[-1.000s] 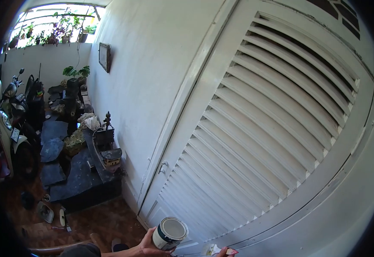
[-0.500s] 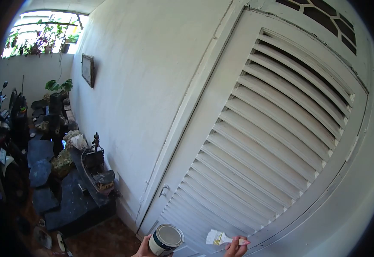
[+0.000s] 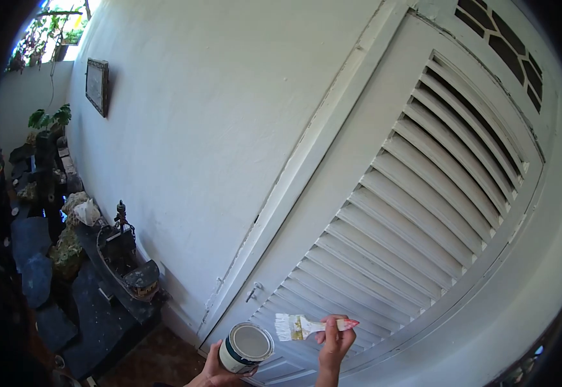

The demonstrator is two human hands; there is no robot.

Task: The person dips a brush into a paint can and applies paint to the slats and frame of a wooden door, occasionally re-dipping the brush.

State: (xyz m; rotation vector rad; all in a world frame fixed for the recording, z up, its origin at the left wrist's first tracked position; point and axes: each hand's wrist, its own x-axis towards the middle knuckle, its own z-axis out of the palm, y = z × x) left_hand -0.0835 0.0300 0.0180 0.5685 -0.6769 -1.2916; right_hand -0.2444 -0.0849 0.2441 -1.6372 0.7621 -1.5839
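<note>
My left hand (image 3: 214, 369) is wrapped round a paint can (image 3: 247, 348) at the bottom of the view; the can has a dark label band and a metal rim. To its right, my right hand (image 3: 336, 340) grips a paintbrush (image 3: 303, 326) by its handle, which ends in a red tip. White paint coats the bristles, and they point left, above and to the right of the can. Behind both hands stands a white louvered door (image 3: 384, 213) with slanted slats. A small door handle (image 3: 253, 291) sits on its left side, above the can.
A white wall (image 3: 210, 116) with a hanging frame (image 3: 96, 88) runs along the left. Below it, a model ship (image 3: 129, 258) rests on dark stone slabs (image 3: 94, 309) beside rocks and a plant (image 3: 49, 119). Reddish floor (image 3: 149, 355) shows lower left.
My right hand has raised the brush and brought it left, closer to the can. The view has turned right, so wall, ship and frame appear farther left.
</note>
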